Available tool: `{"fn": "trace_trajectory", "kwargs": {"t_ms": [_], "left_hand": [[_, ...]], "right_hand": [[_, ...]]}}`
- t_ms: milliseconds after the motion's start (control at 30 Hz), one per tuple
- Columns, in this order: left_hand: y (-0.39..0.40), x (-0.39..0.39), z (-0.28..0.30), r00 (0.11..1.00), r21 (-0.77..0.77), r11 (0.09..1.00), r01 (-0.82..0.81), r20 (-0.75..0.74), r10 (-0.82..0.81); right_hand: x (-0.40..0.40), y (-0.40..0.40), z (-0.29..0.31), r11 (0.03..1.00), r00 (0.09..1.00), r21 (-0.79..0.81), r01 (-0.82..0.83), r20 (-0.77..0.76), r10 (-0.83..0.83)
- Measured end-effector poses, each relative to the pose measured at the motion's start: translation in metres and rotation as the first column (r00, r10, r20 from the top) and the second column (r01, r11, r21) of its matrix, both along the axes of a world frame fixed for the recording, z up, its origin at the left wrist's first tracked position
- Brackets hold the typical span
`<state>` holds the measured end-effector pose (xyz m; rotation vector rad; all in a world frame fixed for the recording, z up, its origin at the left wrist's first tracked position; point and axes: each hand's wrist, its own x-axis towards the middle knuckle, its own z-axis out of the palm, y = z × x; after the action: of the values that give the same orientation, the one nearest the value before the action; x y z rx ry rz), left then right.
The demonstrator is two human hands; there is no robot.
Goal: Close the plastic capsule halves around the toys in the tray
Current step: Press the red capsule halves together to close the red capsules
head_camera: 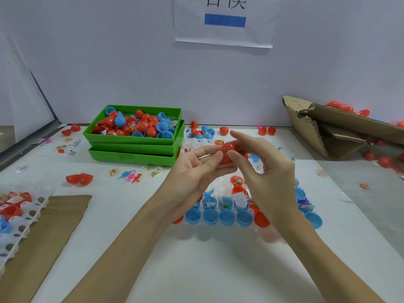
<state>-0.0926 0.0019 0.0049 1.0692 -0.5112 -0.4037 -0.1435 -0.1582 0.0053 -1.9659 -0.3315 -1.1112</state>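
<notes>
Both hands grip red capsule [227, 153] above white tray [220, 189]: left hand [194, 171] cradles it, right hand [262, 169] pinches; seam hidden by fingers. Tray middle hidden behind hands; toys in blue halves [218, 216] blurred.

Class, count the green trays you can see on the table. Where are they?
2: the upper green tray, full of capsule halves, sits stacked on the lower green tray, back left of the table.
</notes>
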Motion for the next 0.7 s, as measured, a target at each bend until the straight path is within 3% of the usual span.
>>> {"fn": "trace_trajectory", "kwargs": {"t_ms": [67,333,700], "left_hand": [[-0.002,-0.001,-0.001,0.999,-0.021,0.999,0.042,-0.021,-0.042],[-0.007,-0.006,0.0,0.986,-0.122,0.989,0.086,-0.133,-0.102],[-0.007,-0.009,0.005,0.983,-0.077,0.993,0.093,-0.153,-0.103]], "right_hand": [[0.0,0.001,-0.002,0.999,0.999,0.017,0.032,0.042,-0.032],[0.001,0.009,-0.01,0.961,0.993,-0.254,0.112,0.071,-0.097],[0.0,0.009,-0.012,0.961,0.99,-0.242,0.137,0.024,-0.136]]}}
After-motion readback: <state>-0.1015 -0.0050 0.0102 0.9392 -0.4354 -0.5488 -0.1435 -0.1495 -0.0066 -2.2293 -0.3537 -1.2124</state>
